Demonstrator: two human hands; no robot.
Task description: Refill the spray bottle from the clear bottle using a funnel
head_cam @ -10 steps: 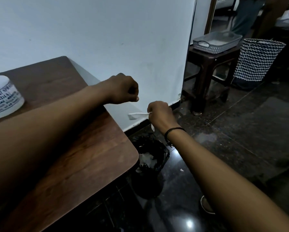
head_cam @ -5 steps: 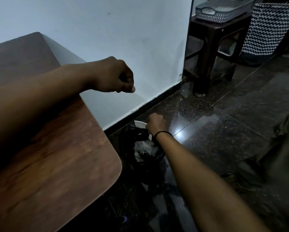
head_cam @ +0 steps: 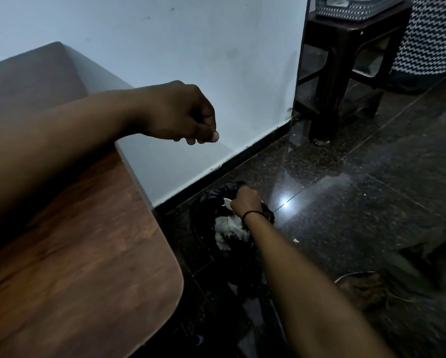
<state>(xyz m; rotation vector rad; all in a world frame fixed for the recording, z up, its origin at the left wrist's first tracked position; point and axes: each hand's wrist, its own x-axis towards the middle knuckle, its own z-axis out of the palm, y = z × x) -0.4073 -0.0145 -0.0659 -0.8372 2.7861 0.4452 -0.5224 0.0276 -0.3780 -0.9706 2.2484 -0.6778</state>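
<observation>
Head view: right hand [head_cam: 245, 200] low over a black-lined bin [head_cam: 206, 202] on the floor, grip pinched on a scrap of white tissue [head_cam: 227, 202] above crumpled paper [head_cam: 228, 228] inside. Left hand [head_cam: 183, 115] curled into a loose fist above the wooden surface [head_cam: 74, 254], holding nothing visible. No spray bottle, clear bottle or funnel in sight. Likely tidying up; whether the refill is finished cannot be told.

The right hand [head_cam: 245, 200] has dropped from beside the table's corner right down to the mouth of the black-lined bin [head_cam: 203, 202], the white scrap of tissue [head_cam: 227, 202] pinched in it now just over the crumpled paper inside. The white tub on the table [head_cam: 74, 254] has slipped out of sight (the head has tipped down), and the left hand [head_cam: 183, 115] has pushed out past the table edge.
</observation>
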